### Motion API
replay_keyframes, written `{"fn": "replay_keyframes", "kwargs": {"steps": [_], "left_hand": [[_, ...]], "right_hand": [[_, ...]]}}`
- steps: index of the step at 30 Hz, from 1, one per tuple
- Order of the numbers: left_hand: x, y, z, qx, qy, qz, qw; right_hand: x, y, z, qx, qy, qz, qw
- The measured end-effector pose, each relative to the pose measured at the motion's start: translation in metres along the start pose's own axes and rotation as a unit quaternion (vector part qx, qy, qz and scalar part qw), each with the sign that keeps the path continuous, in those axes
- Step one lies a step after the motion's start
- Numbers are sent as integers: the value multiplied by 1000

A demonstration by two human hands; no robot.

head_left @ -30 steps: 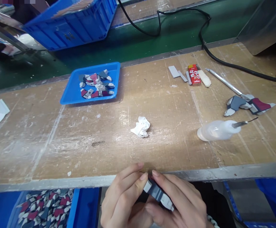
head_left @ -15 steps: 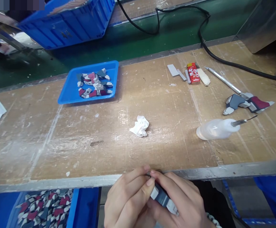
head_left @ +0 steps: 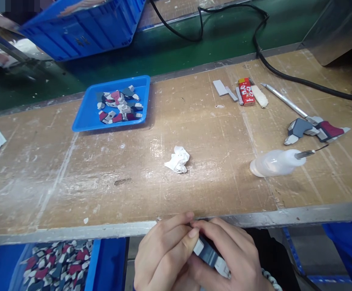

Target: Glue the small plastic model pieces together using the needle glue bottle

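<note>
Head view: left hand [head_left: 166,256] and right hand [head_left: 235,252], fingers curled round one grey-white piece [head_left: 207,256], seemingly mid-work; loose parts [head_left: 57,262] presumably waiting!

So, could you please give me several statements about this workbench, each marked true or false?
1. The left hand and right hand both hold a grey-and-white part. True.
2. A craft knife lies right of the red lighter. True.
3. The craft knife is in the right hand. False: it lies on the workbench.
4. The blue tray lies left of the crumpled tissue. True.
5. The red lighter is inside the blue tray. False: it lies outside, on the workbench.
</note>
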State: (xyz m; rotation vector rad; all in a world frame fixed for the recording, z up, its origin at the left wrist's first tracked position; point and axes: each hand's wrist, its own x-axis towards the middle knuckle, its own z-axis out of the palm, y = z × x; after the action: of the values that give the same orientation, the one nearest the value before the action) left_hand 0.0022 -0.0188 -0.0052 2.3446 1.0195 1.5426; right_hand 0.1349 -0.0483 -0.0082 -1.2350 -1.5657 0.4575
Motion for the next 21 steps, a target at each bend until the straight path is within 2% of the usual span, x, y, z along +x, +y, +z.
{"fn": "replay_keyframes", "kwargs": {"steps": [7,16,21], "left_hand": [[-5,0,0,-6,2,-9,1000],[-6,-3,-5,-3,-43,-4,999],[-3,-1,-5,6,-48,-5,999]], "right_hand": [[-3,1,-1,12,-25,17,999],[-2,0,0,10,-28,18,999],[0,1,-1,8,-33,20,999]]}}
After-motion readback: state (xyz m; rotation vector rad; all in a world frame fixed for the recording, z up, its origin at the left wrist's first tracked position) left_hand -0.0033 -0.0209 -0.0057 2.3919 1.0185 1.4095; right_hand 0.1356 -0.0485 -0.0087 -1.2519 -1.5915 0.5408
